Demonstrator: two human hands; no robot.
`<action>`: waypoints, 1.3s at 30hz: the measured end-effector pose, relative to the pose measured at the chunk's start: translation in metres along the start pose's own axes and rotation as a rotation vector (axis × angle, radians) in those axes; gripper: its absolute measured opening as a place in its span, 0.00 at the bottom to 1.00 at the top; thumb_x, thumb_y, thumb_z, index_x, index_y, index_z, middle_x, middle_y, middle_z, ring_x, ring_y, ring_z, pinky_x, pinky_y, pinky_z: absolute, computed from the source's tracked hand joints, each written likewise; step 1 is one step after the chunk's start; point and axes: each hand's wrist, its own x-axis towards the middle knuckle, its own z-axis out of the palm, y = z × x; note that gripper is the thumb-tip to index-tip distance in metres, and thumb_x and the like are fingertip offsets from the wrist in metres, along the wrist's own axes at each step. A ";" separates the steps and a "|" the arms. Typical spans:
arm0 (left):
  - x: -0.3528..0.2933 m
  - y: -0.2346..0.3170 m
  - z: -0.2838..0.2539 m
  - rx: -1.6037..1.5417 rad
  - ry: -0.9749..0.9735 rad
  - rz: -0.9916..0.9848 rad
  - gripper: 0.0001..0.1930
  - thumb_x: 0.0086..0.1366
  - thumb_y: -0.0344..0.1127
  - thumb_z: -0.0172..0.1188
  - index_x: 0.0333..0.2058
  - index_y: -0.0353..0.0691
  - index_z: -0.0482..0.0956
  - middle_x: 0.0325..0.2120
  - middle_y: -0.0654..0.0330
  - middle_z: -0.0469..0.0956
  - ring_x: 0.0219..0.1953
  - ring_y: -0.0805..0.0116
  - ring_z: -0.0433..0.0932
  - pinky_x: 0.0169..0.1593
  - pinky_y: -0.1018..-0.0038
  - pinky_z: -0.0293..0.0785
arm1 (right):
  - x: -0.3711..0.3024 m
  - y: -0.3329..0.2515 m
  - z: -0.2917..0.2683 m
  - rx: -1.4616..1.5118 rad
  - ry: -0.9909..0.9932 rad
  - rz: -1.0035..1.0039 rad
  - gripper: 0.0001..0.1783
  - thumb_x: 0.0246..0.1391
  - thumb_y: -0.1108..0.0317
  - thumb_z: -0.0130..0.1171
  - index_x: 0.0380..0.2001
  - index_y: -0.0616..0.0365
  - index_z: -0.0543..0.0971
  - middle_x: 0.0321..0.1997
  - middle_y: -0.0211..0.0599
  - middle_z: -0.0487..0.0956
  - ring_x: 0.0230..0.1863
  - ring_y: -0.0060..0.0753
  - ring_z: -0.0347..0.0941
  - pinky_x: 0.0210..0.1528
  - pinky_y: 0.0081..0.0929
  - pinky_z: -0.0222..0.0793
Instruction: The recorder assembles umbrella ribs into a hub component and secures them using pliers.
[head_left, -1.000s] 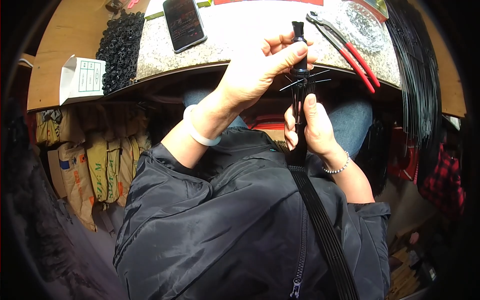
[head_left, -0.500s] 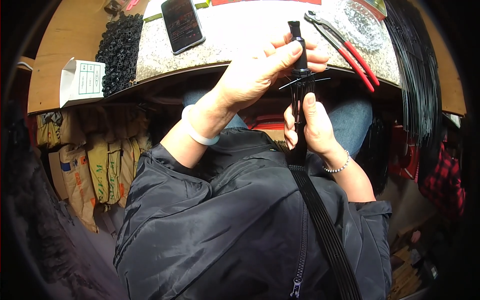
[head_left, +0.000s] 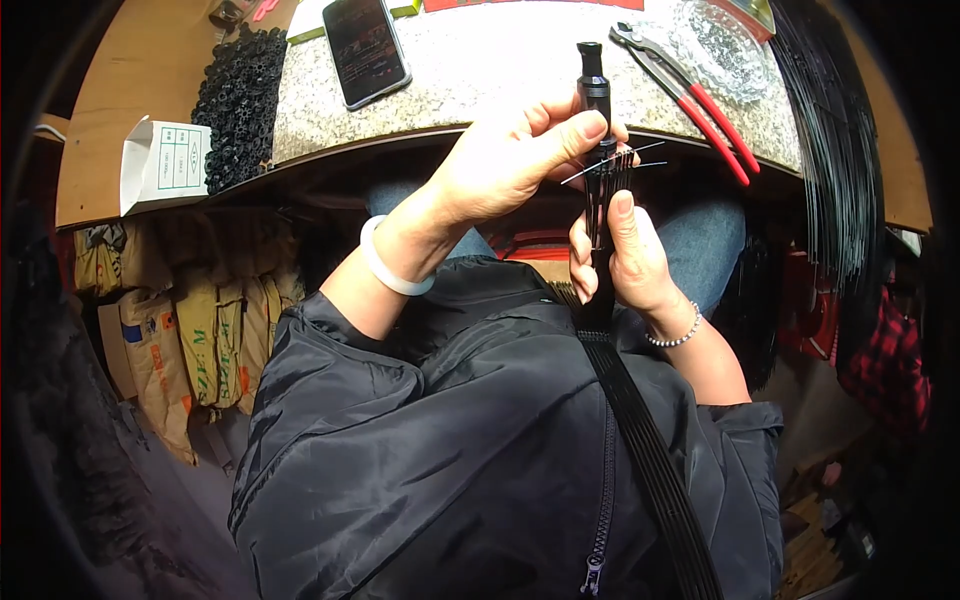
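Observation:
What looks like a black umbrella frame [head_left: 594,92] stands upright before me, its slim ribs [head_left: 650,430] running down across my jacket. My left hand [head_left: 490,165] pinches its upper part between thumb and fingers, just below the flared black end. Lower down, my right hand [head_left: 638,258] wraps round the bundled ribs with its thumb pointing up. Between the hands, a thin wire [head_left: 652,164] sticks out to both sides of the frame. Some fingertips of both hands are hidden behind it.
Red-handled pliers [head_left: 712,125] and a phone [head_left: 365,50] lie on the speckled tabletop [head_left: 460,70]. A heap of small black parts [head_left: 240,110] and an open white box [head_left: 168,165] are at left. Long black rods [head_left: 835,170] overhang the right edge. Sacks [head_left: 160,350] sit below left.
My left hand has slid down the frame towards the ribs, uncovering more of the black top. The crossing wire has tilted and shifted slightly. My right hand has barely moved.

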 end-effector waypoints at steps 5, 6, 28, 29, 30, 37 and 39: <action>-0.001 0.001 0.002 0.025 -0.011 0.010 0.15 0.66 0.40 0.52 0.44 0.34 0.74 0.39 0.53 0.78 0.43 0.67 0.78 0.45 0.75 0.74 | -0.001 0.000 -0.001 -0.004 -0.011 -0.009 0.37 0.58 0.34 0.34 0.21 0.61 0.72 0.11 0.33 0.69 0.12 0.23 0.66 0.17 0.18 0.65; -0.001 0.001 0.002 0.063 -0.029 0.021 0.15 0.66 0.40 0.52 0.44 0.35 0.74 0.39 0.52 0.79 0.43 0.67 0.78 0.44 0.76 0.74 | -0.001 0.000 -0.002 -0.004 -0.011 -0.008 0.37 0.58 0.34 0.34 0.21 0.61 0.72 0.11 0.33 0.69 0.12 0.23 0.66 0.17 0.18 0.65; -0.014 0.005 0.014 0.281 -0.004 0.152 0.21 0.61 0.23 0.55 0.54 0.29 0.65 0.46 0.50 0.75 0.32 0.73 0.79 0.35 0.79 0.78 | 0.001 0.005 -0.004 -0.019 -0.096 -0.095 0.37 0.59 0.35 0.29 0.20 0.61 0.66 0.08 0.36 0.65 0.06 0.29 0.60 0.11 0.22 0.61; -0.013 0.006 0.013 0.320 -0.045 0.224 0.21 0.61 0.23 0.55 0.54 0.29 0.66 0.45 0.51 0.75 0.36 0.73 0.78 0.38 0.78 0.78 | 0.002 0.005 -0.004 -0.020 -0.110 -0.096 0.37 0.59 0.35 0.29 0.20 0.61 0.66 0.08 0.36 0.65 0.06 0.29 0.61 0.11 0.22 0.61; -0.016 0.008 0.013 0.224 -0.046 0.165 0.21 0.60 0.23 0.56 0.53 0.29 0.67 0.45 0.51 0.76 0.40 0.72 0.77 0.43 0.78 0.76 | 0.002 0.005 -0.004 -0.021 -0.124 -0.097 0.37 0.58 0.35 0.28 0.20 0.61 0.66 0.08 0.36 0.64 0.06 0.29 0.61 0.11 0.22 0.61; -0.016 0.003 0.014 0.277 -0.045 0.253 0.21 0.60 0.22 0.55 0.54 0.30 0.67 0.45 0.51 0.75 0.39 0.73 0.77 0.42 0.78 0.77 | 0.001 0.006 -0.003 -0.019 -0.114 -0.084 0.37 0.58 0.35 0.28 0.20 0.61 0.66 0.08 0.37 0.64 0.06 0.29 0.61 0.11 0.23 0.62; -0.021 0.009 0.016 0.214 -0.019 0.114 0.21 0.61 0.22 0.54 0.54 0.29 0.67 0.45 0.51 0.75 0.38 0.73 0.78 0.41 0.78 0.77 | 0.001 0.006 -0.002 -0.036 -0.113 -0.092 0.37 0.58 0.35 0.28 0.20 0.61 0.66 0.08 0.37 0.64 0.06 0.30 0.61 0.10 0.23 0.62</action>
